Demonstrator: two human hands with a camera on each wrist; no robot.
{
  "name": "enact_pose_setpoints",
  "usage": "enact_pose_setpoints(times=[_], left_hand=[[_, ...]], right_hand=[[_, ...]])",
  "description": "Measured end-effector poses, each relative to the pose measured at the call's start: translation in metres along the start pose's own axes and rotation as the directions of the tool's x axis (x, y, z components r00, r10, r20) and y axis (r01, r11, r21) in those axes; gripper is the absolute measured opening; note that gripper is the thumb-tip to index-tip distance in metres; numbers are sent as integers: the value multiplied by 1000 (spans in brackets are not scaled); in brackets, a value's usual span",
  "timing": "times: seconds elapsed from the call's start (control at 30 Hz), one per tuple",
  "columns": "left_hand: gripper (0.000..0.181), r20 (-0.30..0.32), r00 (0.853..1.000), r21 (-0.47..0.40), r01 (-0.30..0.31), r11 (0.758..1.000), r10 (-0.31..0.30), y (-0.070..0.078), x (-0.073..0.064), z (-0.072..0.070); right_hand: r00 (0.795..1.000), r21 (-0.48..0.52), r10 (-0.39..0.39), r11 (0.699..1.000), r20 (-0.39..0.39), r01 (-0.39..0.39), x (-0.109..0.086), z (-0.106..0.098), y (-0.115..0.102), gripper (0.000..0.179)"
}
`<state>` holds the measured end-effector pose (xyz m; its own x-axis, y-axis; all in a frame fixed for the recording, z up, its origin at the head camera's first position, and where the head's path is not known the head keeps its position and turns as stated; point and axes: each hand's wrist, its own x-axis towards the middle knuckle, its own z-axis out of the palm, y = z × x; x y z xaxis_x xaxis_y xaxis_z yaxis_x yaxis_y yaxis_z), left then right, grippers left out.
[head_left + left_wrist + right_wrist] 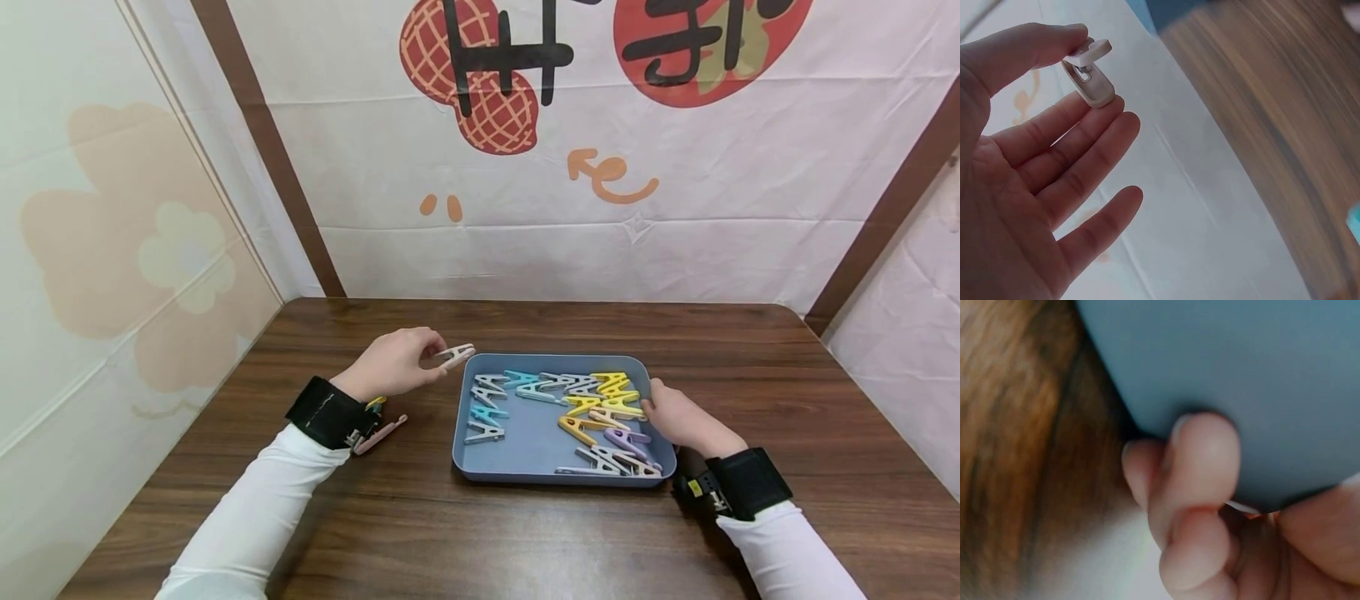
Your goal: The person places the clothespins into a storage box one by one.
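My left hand (pixel 397 364) pinches a whitish clothespin (pixel 454 356) between thumb and fingertips, just off the tray's top left corner. In the left wrist view this clothespin (pixel 1090 81) shows its metal spring, and the other fingers are spread out. My right hand (pixel 690 421) grips the right wall of the blue-grey tray (pixel 517 477); in the right wrist view its fingers (pixel 1204 462) press against the outer side of the tray (pixel 1222 362). Inside the tray lie several clothespins: white and teal ones at the left, yellow ones (pixel 577 429) and a purple one (pixel 630 442) at the right.
A pinkish clothespin (pixel 380 435) lies on the brown wooden table (pixel 465 550), beside my left wrist. Behind the table hangs a white printed cloth (pixel 525 258), with another cloth panel (pixel 112 292) along the left side.
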<state>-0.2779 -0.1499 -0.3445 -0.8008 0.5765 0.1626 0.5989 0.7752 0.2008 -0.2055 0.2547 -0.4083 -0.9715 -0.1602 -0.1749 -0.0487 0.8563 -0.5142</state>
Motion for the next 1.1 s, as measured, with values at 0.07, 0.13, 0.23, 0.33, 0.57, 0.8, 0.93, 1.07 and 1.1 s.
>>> enact_pose_setpoints(times=[0.07,0.13,0.23,0.33,0.57,0.8,0.93,1.07,1.1], left_hand=[[27,3,999,4,-32,999,32,10,2,2],[25,9,998,9,-69,998,69,19,4,4],[23,22,991,24,-132,991,132,33,7,8],[23,55,982,29,-185,982,183,45,10,13],[23,181,954,72,-257,964,241,68,23,24],[18,274,918,163,-338,927,286,79,34,38],[16,302,908,178,-353,919,290,84,39,45],[15,329,908,185,-331,925,259,86,41,50],[15,333,910,184,-320,929,247,86,41,51]], right_hand=[[1000,-6,1,1000,-7,-1,0,0,0,32],[1000,-12,1,1000,-13,-1,0,0,0,30],[1000,-7,5,1000,-11,-5,2,0,1,30],[1000,-6,3,1000,-5,-3,2,1,2,31],[1000,3,1,1000,-10,-1,1,0,1,31],[1000,-1,3,1000,-22,-3,1,-1,1,32],[1000,2,-2,1000,-19,2,1,-2,0,31],[1000,11,-2,1000,-14,2,0,-1,0,30],[1000,14,0,1000,-14,1,0,-1,0,30]])
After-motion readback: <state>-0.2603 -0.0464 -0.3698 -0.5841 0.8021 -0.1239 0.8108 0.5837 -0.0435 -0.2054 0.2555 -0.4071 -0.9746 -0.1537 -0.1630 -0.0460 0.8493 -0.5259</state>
